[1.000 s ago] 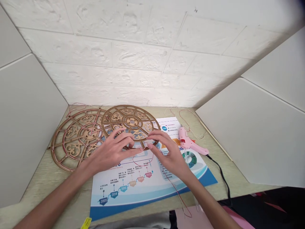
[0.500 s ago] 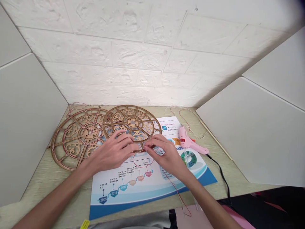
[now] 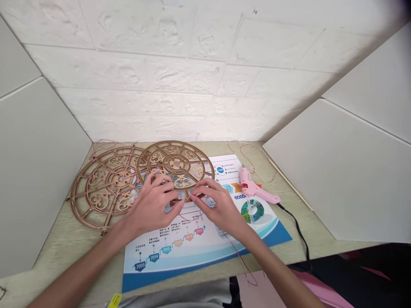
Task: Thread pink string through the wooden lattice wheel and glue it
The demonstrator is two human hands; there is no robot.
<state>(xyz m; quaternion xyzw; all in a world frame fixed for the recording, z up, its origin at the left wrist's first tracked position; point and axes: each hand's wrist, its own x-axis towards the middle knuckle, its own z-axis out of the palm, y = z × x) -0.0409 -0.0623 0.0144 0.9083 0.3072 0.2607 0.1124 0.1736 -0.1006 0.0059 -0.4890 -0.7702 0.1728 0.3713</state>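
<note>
An openwork brown wheel-shaped disc [image 3: 176, 164] lies on a printed sheet [image 3: 180, 261], partly over a second disc [image 3: 118, 179] to its left that has reddish wire round its rings. My left hand [image 3: 157, 203] rests at the front left edge of the upper disc, fingers bent and thumb apart. My right hand [image 3: 216, 205] is at the front edge, thumb and forefinger pinched on the thin wire. A loop of that wire [image 3: 239, 254] runs out beneath my right wrist towards the table's front edge.
A pink glue gun [image 3: 253, 188] with a black cable lies on the right of the sheet. Loose wire [image 3: 250, 160] and a thin stick [image 3: 289, 183] are behind and beside it. White panels stand left and right, with a brick-patterned wall behind.
My left thumb and fingers have spread further apart, and the thumb has dropped slightly. My right hand stays pinched near the disc's front edge. The view has shifted a little.
</note>
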